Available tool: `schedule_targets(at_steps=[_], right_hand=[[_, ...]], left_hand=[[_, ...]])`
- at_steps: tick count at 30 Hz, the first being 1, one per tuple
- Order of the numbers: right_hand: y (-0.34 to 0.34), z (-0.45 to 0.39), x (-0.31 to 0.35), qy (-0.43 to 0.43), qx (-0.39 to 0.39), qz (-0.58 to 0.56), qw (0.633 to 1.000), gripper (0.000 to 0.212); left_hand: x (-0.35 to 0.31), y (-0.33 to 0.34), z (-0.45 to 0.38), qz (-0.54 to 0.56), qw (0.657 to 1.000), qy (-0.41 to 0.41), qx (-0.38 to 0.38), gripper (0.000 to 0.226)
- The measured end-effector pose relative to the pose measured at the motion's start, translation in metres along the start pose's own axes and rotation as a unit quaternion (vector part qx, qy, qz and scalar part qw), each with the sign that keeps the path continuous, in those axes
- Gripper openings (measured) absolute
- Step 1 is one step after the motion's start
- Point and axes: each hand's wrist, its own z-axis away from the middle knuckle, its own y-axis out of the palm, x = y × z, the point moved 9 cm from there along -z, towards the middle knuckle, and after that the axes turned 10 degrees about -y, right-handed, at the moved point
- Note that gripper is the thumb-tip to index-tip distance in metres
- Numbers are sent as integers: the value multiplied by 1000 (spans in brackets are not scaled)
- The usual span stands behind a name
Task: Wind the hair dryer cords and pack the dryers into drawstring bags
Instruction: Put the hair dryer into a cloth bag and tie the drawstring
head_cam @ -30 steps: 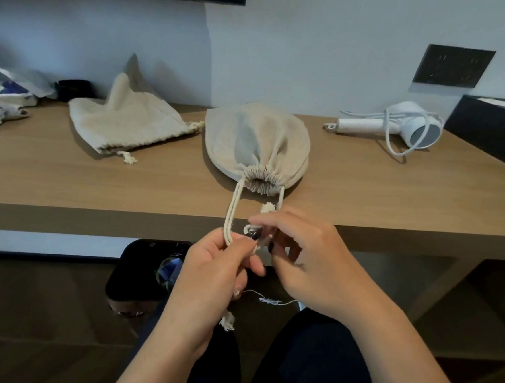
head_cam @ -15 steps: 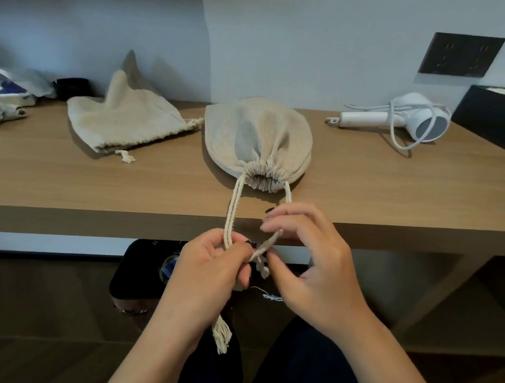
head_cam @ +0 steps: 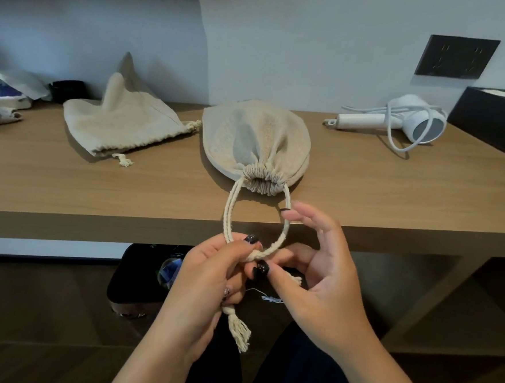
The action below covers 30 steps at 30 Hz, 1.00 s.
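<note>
Currently the left hand [head_cam: 206, 280] pinches the crossed drawstring [head_cam: 282, 234] between thumb and curled fingers, holding the knot while it forms. The right hand [head_cam: 325, 283] pinches the other end, apparently with thumb and forefinger, its remaining fingers spread. The filled bag [head_cam: 256, 143] lies on the shelf [head_cam: 364, 199], mouth cinched. Another dryer [head_cam: 399, 122] and an empty bag [head_cam: 121, 125] lie well apart. No legible writing.

Filled drawstring bag [head_cam: 254, 140]: coarse matt beige cloth, gathered mouth. Drawstring [head_cam: 231, 210]: twisted cotton-like rope, frayed tassel end. Empty bag [head_cam: 121, 125]: same rough cloth. Hair dryer [head_cam: 399, 121]: smooth white plastic. Table [head_cam: 364, 193]: matt wood grain.
</note>
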Motion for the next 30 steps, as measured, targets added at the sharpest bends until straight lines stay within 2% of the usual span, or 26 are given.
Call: schedule_targets(at_steps=[4,10,12,14,16,19,20,22,25,28,30], right_hand=[[-24,-2,13,-29,-8,101,994,66],[-67,-7,42,-122,-23,273,954,31],[-83,-9,46,-123,-49,292,947,27],[-88,-11,45,-112,-49,317,941,27],[-83,-16,34,-39,-4,326,945,32],[-57,-9,-3,174,136,238,946,45],[-47,-6,-10,207,176,221,937,46],[-29,-6,-15,210,206,213,932,42],[-12,-14,-18,177,149,172,957,27],[-12,-24,-12,123,10,178,976,10],[-17,-26,0,63,-81,230,968,11]], left_hand=[[-1,-14,-5,-39,998,9,-48,11],[-27,-38,-1,-37,983,114,-141,11],[-35,-44,-2,-44,976,141,-159,10],[-40,-42,-3,-99,968,163,-160,7],[-43,-31,-6,-187,957,169,-142,5],[-39,-15,-12,-309,937,139,-83,8],[-37,-10,-12,-327,935,128,-57,13],[-36,-3,-12,-329,936,120,-17,19],[-37,0,-13,-300,948,107,-2,19],[-41,0,-16,-266,959,98,-14,28],[-49,-1,-15,-307,941,131,-46,38]])
